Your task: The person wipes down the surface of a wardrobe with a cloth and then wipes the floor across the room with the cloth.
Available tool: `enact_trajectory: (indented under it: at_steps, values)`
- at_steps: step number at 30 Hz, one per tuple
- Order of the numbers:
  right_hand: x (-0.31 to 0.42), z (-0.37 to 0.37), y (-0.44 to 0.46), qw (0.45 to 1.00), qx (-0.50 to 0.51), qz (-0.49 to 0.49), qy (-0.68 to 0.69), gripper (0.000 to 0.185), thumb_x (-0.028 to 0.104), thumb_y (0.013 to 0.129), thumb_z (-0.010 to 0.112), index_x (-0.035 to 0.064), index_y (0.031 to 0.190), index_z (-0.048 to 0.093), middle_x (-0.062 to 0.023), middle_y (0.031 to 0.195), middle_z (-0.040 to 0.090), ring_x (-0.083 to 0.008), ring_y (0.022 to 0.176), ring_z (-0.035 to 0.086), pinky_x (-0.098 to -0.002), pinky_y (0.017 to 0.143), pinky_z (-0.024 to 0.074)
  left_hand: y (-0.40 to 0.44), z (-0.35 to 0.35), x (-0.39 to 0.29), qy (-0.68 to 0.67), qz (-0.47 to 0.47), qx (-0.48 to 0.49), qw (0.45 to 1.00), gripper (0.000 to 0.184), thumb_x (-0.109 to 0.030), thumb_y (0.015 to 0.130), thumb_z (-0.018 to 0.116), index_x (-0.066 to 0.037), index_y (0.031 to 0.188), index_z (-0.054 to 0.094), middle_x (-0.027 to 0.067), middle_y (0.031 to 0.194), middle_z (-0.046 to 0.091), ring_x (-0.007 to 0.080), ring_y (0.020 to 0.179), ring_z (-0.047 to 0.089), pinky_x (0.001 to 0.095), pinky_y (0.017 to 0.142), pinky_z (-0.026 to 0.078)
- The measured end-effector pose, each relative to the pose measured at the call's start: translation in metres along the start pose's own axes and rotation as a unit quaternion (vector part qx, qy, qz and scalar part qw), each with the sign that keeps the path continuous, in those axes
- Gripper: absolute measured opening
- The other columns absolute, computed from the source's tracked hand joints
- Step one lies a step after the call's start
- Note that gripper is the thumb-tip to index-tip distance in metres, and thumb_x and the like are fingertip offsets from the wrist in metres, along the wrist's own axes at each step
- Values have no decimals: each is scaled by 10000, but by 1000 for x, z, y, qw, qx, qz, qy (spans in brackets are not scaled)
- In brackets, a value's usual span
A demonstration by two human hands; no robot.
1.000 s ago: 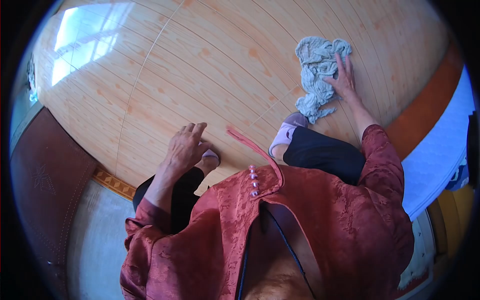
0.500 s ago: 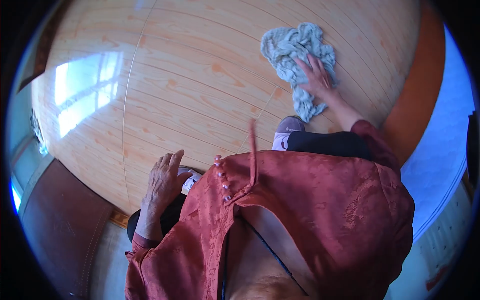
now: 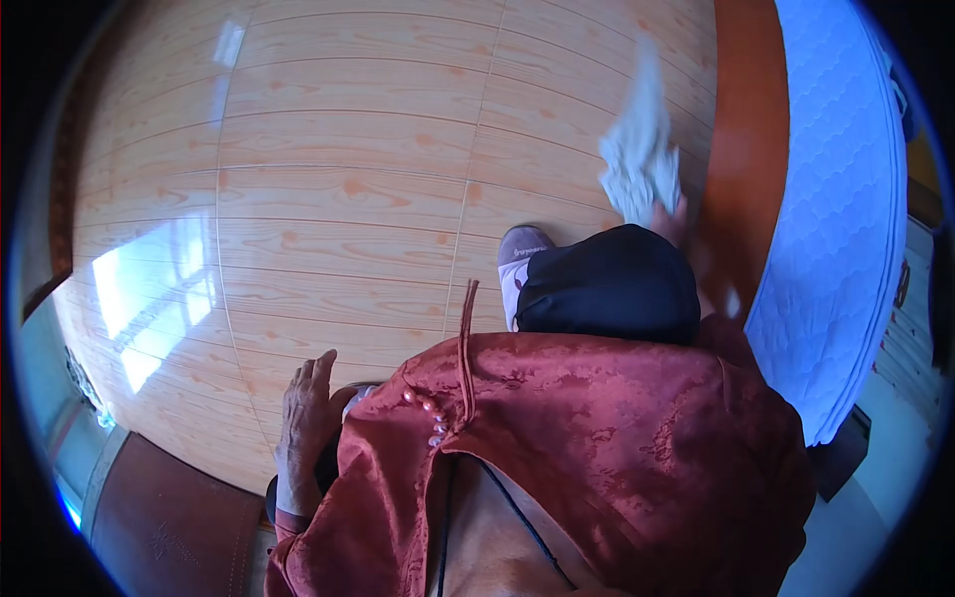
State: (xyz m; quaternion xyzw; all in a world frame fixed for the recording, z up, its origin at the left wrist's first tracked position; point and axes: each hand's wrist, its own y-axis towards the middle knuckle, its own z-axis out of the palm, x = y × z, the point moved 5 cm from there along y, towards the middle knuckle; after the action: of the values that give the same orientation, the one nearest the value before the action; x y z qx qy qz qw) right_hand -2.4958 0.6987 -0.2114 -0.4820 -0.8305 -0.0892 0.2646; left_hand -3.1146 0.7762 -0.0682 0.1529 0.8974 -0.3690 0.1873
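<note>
A pale grey-green cloth [image 3: 640, 164], smeared by motion at its far end, trails over the wood-pattern floor [image 3: 348, 209]. At its near end is my right hand [image 3: 670, 221], gripping the bunched cloth beside my bent knee. The fingers of this hand are partly hidden by the cloth and blurred. Over on the left, my left hand [image 3: 308, 408] rests at my other knee, fingers stretched out and nothing held. Both legs are bent, and one shoe [image 3: 524, 242] shows on the floor between the hands.
An orange-brown board [image 3: 748, 129] edges the floor on the right, along a bed with a white quilted cover [image 3: 841, 199]. At the lower left stands a dark brown panel [image 3: 174, 517]. Window light [image 3: 149, 289] reflects off the floor.
My right hand has drawn nearer my body and to the right, taking the cloth along; the cloth went from spread to gathered. The view has turned. My left hand stays at the knee.
</note>
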Motion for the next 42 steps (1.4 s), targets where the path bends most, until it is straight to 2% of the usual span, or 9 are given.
enact_trajectory:
  at_steps: [5, 14, 20, 24, 25, 27, 29, 35, 42]
  values:
    - [-156, -33, -30, 962, -1, 199, -189, 544, 339, 808, 575, 58, 1266, 496, -196, 1212, 549, -305, 1123, 519, -396, 979, 390, 0, 3, 6, -7, -32, 21, 999, 593, -204, 731, 737, -29, 1237, 481, 182, 1034, 578, 369, 966, 556, 445, 792, 459]
    - [-104, 42, 55, 932, 25, 232, -277, 624, 440, 802, 541, 106, 1324, 466, -209, 1323, 473, -347, 1234, 434, -429, 1037, 347, 3, 2, 5, -2, -22, 14, 1000, 597, -224, 739, 734, -16, 1238, 482, 182, 1055, 586, 361, 997, 551, 437, 821, 457]
    - [142, 193, -7, 957, 105, -183, -197, 689, 369, 780, 594, 114, 1386, 387, -235, 1446, 279, -391, 1373, 189, -489, 1118, 191, 2, 2, 6, 4, -27, 23, 999, 602, -243, 751, 727, -23, 1252, 476, 183, 1069, 584, 357, 1000, 554, 435, 824, 459]
    - [268, 255, -149, 863, 269, -420, -80, 579, 251, 703, 648, 207, 1261, 501, -167, 1303, 385, -369, 1216, 362, -555, 954, 309, 5, -2, 1, 9, -25, 5, 1000, 588, -245, 762, 717, -32, 1254, 475, 182, 1079, 584, 359, 1010, 554, 437, 835, 457]
    - [285, 267, -185, 818, 185, -535, -97, 559, 246, 687, 652, 226, 1231, 526, -156, 1298, 390, -353, 1213, 372, -593, 915, 308, 4, -2, 1, 11, -26, -5, 1000, 583, -243, 765, 714, -35, 1255, 476, 181, 1081, 584, 360, 1014, 553, 438, 839, 456]
    - [301, 277, -234, 729, 370, -573, -56, 492, 214, 675, 639, 229, 1164, 580, -148, 1252, 460, -335, 1198, 421, -563, 911, 348, 3, 1, 6, 12, -38, -6, 999, 566, -216, 770, 708, -38, 1255, 479, 187, 1101, 581, 358, 1018, 564, 433, 844, 463]
    - [312, 301, -260, 676, 499, -541, 4, 402, 163, 700, 603, 166, 1102, 616, -116, 1103, 576, -254, 1055, 549, -412, 880, 437, -1, 6, 11, 6, -56, -2, 998, 558, -218, 775, 702, -41, 1256, 481, 187, 1104, 580, 360, 1026, 562, 431, 850, 461]
    - [365, 210, -181, 519, 765, -51, 378, 312, 114, 780, 532, 59, 1073, 625, -55, 965, 645, -132, 861, 598, -284, 794, 493, -2, 5, 15, 8, -85, 13, 996, 558, -246, 772, 696, -41, 1248, 489, 179, 1066, 579, 352, 1031, 542, 423, 864, 439]
    - [172, 63, 36, 789, 447, 36, 419, 368, 210, 781, 535, 74, 1117, 598, -89, 1024, 627, -184, 918, 590, -320, 821, 487, -1, -5, 7, -8, -58, 9, 998, 565, -233, 768, 699, -27, 1248, 484, 173, 1031, 582, 347, 1013, 546, 426, 846, 442]
